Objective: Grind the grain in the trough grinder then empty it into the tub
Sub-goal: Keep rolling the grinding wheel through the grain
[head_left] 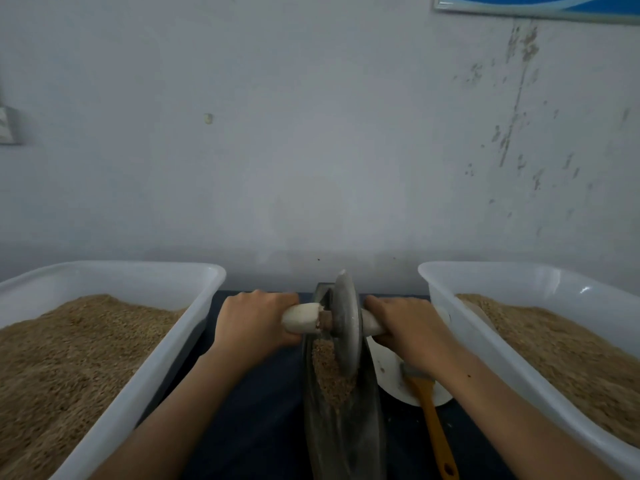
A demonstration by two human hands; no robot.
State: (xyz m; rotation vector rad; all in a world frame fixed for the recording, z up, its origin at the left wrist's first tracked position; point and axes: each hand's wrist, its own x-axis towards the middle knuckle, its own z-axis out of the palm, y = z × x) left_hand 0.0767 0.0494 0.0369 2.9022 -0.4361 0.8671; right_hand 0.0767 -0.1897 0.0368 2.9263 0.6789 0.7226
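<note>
Both hands — left hand [254, 318], right hand [408, 327] — grip the grinding wheel's [346, 323] axle handles over grain [330, 368].

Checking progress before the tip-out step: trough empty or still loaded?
Still loaded. Coarse tan grain lies along the dark trough under and in front of the upright grinding wheel, both hands on its axle.

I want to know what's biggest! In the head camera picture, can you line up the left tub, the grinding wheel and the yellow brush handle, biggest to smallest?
1. Left tub
2. Grinding wheel
3. Yellow brush handle, though it lies nearer the camera, so its rank against the wheel is unsure.
</note>
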